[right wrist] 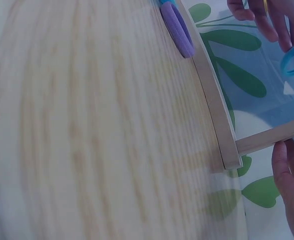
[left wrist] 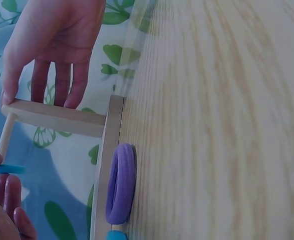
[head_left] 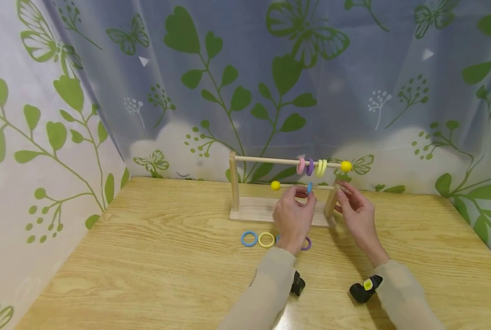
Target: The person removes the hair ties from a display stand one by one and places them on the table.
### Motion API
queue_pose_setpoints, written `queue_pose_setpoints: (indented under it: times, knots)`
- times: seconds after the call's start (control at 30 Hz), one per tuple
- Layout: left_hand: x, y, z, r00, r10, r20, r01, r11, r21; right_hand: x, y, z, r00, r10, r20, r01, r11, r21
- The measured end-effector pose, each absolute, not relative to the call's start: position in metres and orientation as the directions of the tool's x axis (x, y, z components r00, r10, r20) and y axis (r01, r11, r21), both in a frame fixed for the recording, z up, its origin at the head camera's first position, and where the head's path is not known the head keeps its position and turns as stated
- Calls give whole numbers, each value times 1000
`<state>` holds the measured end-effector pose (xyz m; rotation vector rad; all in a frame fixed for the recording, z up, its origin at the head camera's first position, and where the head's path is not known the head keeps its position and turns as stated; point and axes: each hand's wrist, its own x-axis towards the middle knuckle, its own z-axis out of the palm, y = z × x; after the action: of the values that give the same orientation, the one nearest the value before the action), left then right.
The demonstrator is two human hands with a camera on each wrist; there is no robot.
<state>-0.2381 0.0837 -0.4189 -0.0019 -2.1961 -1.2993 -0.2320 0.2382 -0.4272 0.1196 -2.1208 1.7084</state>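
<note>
A wooden stand (head_left: pixel 245 208) has two posts, each with a horizontal rod tipped by a yellow ball. My left hand (head_left: pixel 295 215) pinches a blue ring (head_left: pixel 309 187) at the lower rod (head_left: pixel 324 187); the ring appears to be around it. My right hand (head_left: pixel 356 215) holds the top of the right post (head_left: pixel 331 201), thumb on the near side, as the left wrist view shows. Around the upper rod (head_left: pixel 266 160) hang a pink ring (head_left: pixel 300 166), a purple ring (head_left: pixel 310 167) and yellow rings (head_left: pixel 321 168).
On the table (head_left: pixel 154 256) before the stand lie a blue ring (head_left: pixel 249 239), a yellow ring (head_left: pixel 266 239) and a purple ring (left wrist: pixel 120 185). Another blue ring (left wrist: pixel 116 235) is partly hidden by my left hand. Behind the stand hangs a leaf-patterned curtain (head_left: pixel 228 114).
</note>
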Motion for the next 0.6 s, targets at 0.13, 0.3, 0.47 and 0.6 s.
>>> queue_pose_setpoints:
  times: [0.13, 0.3, 0.47, 0.6]
  knots:
    - [-237, 80, -418, -829, -290, 478, 285, 517, 807, -232, 238, -428, -910, 183, 373, -327, 240, -914]
    - [-236, 76, -417, -824, -301, 481, 284, 514, 809, -232, 239, -429, -908, 185, 377, -331, 235, -914]
    - [-237, 71, -418, -816, -305, 492, 293, 515, 806, -233, 239, -429, -906, 187, 380, -334, 234, -913]
    - [-238, 67, -418, -813, -309, 494, 294, 514, 806, -233, 239, -429, -907, 187, 378, -334, 227, -915]
